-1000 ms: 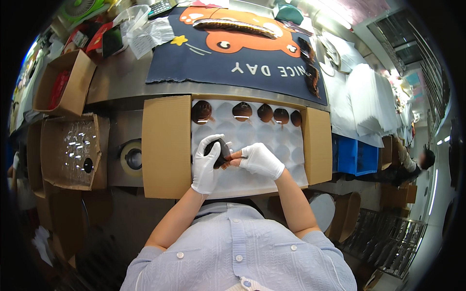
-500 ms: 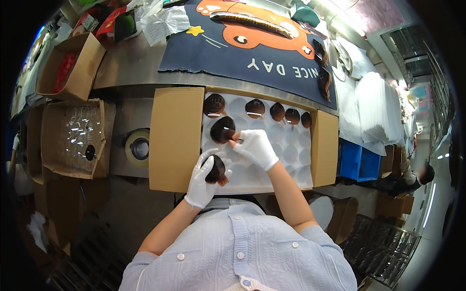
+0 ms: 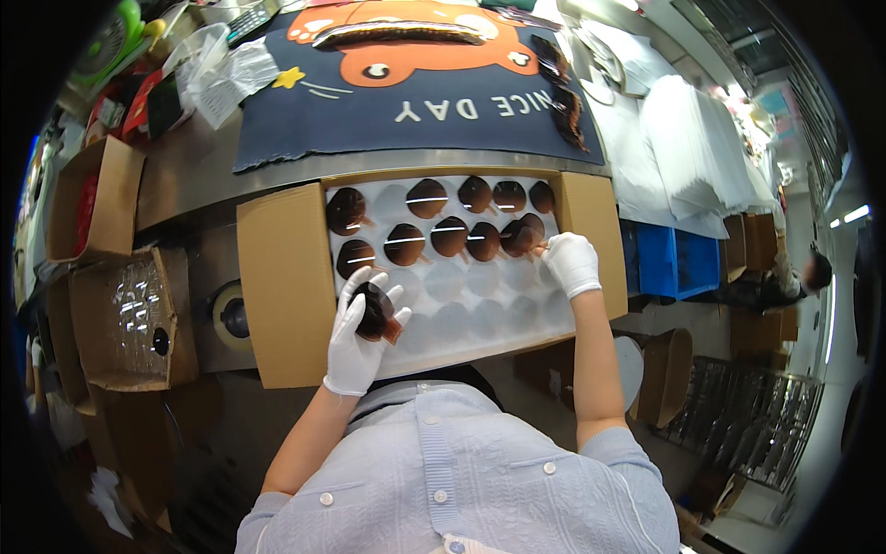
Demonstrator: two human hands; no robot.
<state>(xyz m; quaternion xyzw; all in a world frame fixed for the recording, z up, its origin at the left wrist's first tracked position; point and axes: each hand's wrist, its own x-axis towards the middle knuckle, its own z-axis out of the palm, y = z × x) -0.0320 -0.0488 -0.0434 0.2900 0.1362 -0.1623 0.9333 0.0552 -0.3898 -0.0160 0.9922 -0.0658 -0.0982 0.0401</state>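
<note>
My left hand [image 3: 347, 358], in a white glove, is closed around a small stack of dark brown sunglass lenses [image 3: 372, 310] near the front left of the carton. My right hand [image 3: 574, 265], also gloved, pinches the small tab of a brown sunglass lens [image 3: 528, 233] at the right end of the second row. That lens overlaps a pocket of the white tray [image 3: 434, 342]; whether it rests there I cannot tell. Several lenses stand in the back row, such as the lens [image 3: 426, 198], and several more in the second row, such as the lens [image 3: 404, 244].
An open cardboard carton [image 3: 281, 286] holds the tray. Behind it lies a dark mat [image 3: 351, 125] with dark strips on it. Left are a roll of tape [image 3: 231, 309] and a box of clear pieces [image 3: 134, 319]; right, a blue bin [image 3: 672, 260] and white sheets [image 3: 688, 152].
My right hand has moved right, from the second row's left side to its right end. More lenses now stand in that row. The left hand still holds its stack. The view has shifted.
</note>
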